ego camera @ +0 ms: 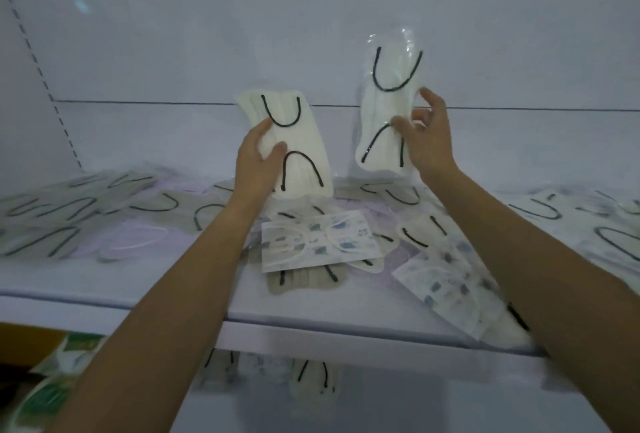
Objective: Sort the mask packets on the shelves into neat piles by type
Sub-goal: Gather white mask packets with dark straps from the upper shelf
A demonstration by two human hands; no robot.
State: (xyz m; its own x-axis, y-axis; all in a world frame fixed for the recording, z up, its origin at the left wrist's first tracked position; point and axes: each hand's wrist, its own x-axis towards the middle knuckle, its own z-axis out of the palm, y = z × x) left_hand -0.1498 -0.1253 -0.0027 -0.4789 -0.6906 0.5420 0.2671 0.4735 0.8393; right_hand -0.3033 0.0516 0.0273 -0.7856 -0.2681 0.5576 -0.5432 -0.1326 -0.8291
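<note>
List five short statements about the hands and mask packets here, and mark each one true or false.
1. The left hand holds a cream packet up off the shelf. True.
2. That cream packet has white ear loops. False: its loops are black.
3. The right hand is empty. False: it pinches a white packet in clear wrap.
4. A blue-patterned packet lies on the shelf between the forearms. True.
5. The loose packets on the shelf are already in neat piles. False: they lie scattered and overlapping.
</note>
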